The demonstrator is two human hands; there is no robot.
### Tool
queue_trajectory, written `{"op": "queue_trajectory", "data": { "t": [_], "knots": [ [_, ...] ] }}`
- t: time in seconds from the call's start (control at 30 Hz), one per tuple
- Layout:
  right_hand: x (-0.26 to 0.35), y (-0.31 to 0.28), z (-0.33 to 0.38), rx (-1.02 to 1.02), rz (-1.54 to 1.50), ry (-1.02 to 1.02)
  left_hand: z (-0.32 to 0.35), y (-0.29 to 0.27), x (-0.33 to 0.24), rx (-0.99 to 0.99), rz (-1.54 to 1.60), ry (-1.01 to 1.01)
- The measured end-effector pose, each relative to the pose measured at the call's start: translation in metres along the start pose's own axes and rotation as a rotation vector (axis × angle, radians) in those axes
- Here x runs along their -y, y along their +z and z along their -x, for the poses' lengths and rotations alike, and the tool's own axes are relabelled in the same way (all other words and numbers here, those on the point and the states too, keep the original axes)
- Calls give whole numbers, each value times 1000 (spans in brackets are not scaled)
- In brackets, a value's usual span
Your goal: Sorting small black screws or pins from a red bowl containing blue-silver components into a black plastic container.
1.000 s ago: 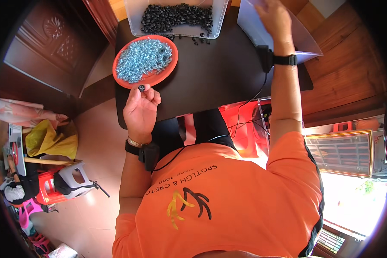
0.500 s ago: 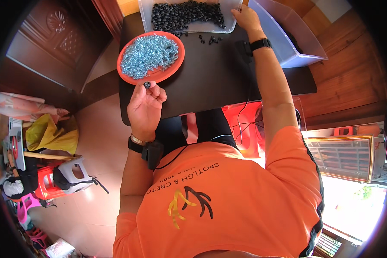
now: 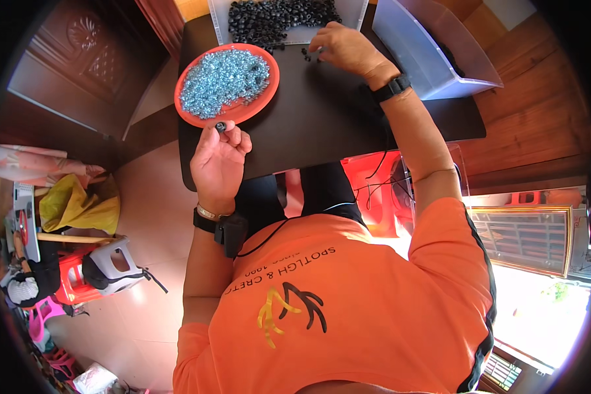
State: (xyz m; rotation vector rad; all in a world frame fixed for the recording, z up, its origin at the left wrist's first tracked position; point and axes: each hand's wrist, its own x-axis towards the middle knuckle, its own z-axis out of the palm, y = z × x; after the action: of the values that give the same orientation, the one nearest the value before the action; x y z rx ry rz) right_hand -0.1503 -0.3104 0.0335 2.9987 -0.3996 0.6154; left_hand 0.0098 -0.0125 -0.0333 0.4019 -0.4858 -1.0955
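Black is the small piece (image 3: 220,127) tightly pinched, in the head view, by thumb and finger of the left hand (image 3: 218,167), beside the orange plate (image 3: 246,110) of bluish bits (image 3: 218,79). The right hand (image 3: 356,54) is held near loose black pieces (image 3: 305,54) on the dark table (image 3: 302,108); its fingers are half bent, and whether anything is gripped cannot be told.

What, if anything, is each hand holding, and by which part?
The left hand pinches a small black piece by its sides, one end showing. Whether the right hand, near the loose black pieces, holds anything cannot be told.
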Motion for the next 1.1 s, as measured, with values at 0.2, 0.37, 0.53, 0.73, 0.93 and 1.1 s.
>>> {"op": "queue_trajectory", "data": {
  "t": [0.2, 0.37, 0.53, 0.73, 0.93, 1.1],
  "knots": [
    [7, 12, -11, 180, 157, 4, 2, 2, -1, 19, 3, 14],
    [8, 20, -15, -16, 54, -26, 1, 4, 0, 0, 8, 31],
    [70, 9, -42, 105, -1061, 217, 4, 3, -1, 11, 17, 39],
    [123, 16, -54, 308, -1575, 79, 4, 9, 0, -9, 13, 36],
    [156, 18, -38, 447, -1578, 84, 3, 7, 2, -44, 70, 69],
    [151, 13, -39, 410, -1547, -71, 2, 7, 2, -36, 81, 62]
  ]
}}
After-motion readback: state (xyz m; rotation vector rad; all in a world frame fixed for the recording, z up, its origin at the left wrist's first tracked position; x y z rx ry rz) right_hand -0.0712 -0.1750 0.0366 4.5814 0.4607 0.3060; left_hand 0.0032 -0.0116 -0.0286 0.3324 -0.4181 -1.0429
